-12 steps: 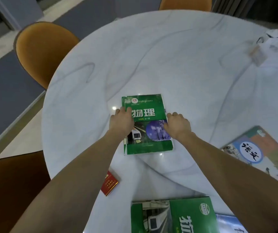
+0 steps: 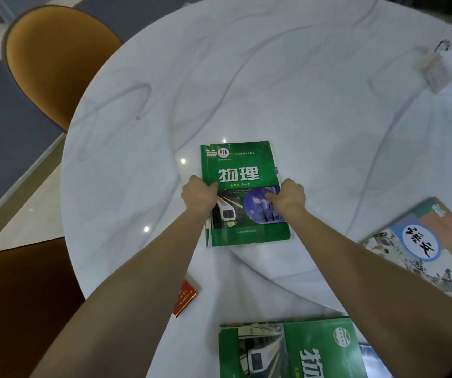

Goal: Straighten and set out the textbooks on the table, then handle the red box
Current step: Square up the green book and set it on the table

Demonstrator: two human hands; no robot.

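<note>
Both hands grip the green book (image 2: pixel 242 192) at mid-table (image 2: pixel 274 85): left hand (image 2: pixel 200 197) pinching its spine edge, right hand (image 2: pixel 287 199) pinching the opposite edge, thumbs on the cover. Its long axis runs away from the person, title end far, tilted slightly left. Uneven pulling could skew it or crumple the worn cover. The red box (image 2: pixel 184 298) lies near the table's edge, beside the left forearm; a careless elbow could knock it off.

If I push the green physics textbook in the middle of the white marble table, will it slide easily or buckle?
The green physics textbook lies flat on the glossy white marble table, so it would probably slide readily. Its worn, curled corners suggest a soft cover that may flex if lifted by one edge. With the left hand and right hand on both sides, it should push straight.
</note>
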